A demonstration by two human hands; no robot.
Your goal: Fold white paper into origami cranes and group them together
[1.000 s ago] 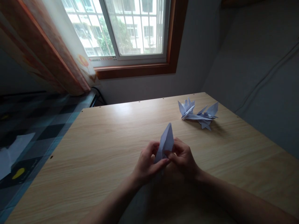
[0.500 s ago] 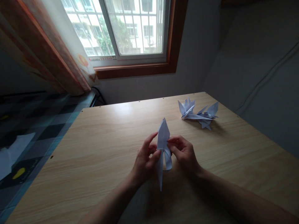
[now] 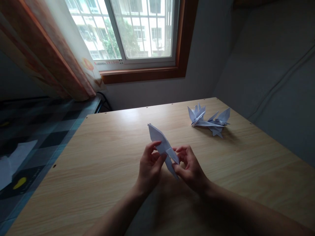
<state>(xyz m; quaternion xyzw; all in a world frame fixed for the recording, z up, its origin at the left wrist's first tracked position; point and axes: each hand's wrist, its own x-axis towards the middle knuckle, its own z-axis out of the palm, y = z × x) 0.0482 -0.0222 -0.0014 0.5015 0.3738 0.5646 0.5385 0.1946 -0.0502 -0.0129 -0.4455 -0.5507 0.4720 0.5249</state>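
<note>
A white folded paper [image 3: 160,137], long and pointed, is held between both hands above the wooden table. It tilts, its upper tip toward the far left and its lower flaps toward the near right. My left hand [image 3: 151,165] pinches its left edge at mid-length, thumb in front and index finger higher up. The fingers of my right hand [image 3: 189,167] are closed on a narrow flap at the lower right end. A second flap hangs below, between the hands. Some fingertips are hidden behind the paper.
Folded white paper figures [image 3: 209,121] with pointed wings lie at the table's far right. The wooden table [image 3: 110,154] ends at a checkered cloth [image 3: 56,141] on the left, where loose white paper [image 3: 21,157] lies. Behind are a window [image 3: 147,32] and a curtain [image 3: 56,49].
The folded paper has turned from nearly upright to a slant, its top tip swinging left. My right hand has shifted its grip down to the lower flap.
</note>
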